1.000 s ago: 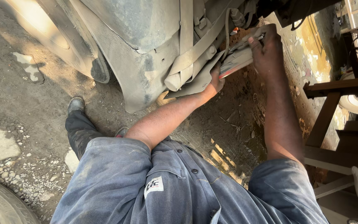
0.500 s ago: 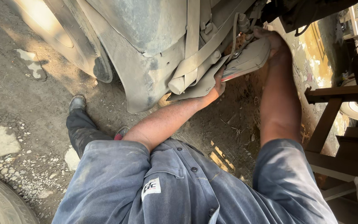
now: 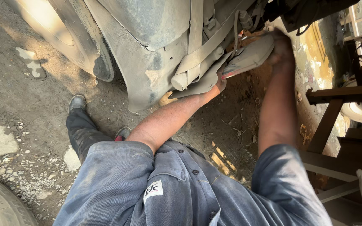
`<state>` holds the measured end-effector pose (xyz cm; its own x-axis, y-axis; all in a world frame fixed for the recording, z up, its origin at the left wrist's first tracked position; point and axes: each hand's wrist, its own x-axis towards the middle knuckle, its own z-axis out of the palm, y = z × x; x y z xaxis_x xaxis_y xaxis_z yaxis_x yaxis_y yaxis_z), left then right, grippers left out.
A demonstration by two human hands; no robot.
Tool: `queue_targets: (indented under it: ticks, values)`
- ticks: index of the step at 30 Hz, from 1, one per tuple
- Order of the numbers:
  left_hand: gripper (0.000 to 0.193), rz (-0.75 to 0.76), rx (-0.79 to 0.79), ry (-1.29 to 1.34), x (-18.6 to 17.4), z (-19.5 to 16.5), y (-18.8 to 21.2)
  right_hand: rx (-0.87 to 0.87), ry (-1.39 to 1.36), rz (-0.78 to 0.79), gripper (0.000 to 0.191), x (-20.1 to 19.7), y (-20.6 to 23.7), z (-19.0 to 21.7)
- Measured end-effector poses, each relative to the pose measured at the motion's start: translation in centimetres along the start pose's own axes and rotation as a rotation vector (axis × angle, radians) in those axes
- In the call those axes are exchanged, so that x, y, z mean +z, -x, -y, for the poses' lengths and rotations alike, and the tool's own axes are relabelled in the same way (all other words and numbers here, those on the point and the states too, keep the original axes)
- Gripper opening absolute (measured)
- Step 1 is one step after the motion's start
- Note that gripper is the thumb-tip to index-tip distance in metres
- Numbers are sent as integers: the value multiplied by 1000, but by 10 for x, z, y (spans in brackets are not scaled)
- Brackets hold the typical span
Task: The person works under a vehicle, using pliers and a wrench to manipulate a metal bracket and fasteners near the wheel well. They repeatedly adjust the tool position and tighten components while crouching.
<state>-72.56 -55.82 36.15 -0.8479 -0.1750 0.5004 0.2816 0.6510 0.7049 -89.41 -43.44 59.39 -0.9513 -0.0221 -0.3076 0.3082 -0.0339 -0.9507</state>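
Dusty grey flat panel with a red edge (image 3: 248, 56), held up tilted under the grey vehicle body (image 3: 156, 37), just beside the pale webbing straps (image 3: 202, 46) and a short grey cylinder (image 3: 181, 79). Gripped at its lower end by the left hand (image 3: 220, 86), fingers mostly hidden beneath it. Clasped at its upper end by the right hand (image 3: 280, 48), curled over the edge. Judged mid-fitting or mid-removal; next move likely called for steady support at both ends. Below, dirt ground (image 3: 30, 96) and black shoe (image 3: 77, 102).
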Motion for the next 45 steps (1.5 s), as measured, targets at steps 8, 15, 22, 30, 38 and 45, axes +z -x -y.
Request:
queue_targets:
  ticks: [8,15,22,30,38,45]
  values:
    - [73,147,-141,66,-30,-15,-7,-659,604,294,29,29,87,34]
    - [74,93,-66,-58,-45,-14,-8,-548,1243,180,29,113,161,13]
    - [74,237,-177,6,-34,-19,-6,-63,825,32,25,47,43,18]
    - [73,215,-135,-6,-37,-13,-5,-101,270,-60,17,-18,7,-5]
    - [72,184,-104,-13,-45,-13,-2,-710,368,467,20,18,77,60]
    - [72,153,-73,-22,-51,-14,-6,-722,800,469,33,74,114,22]
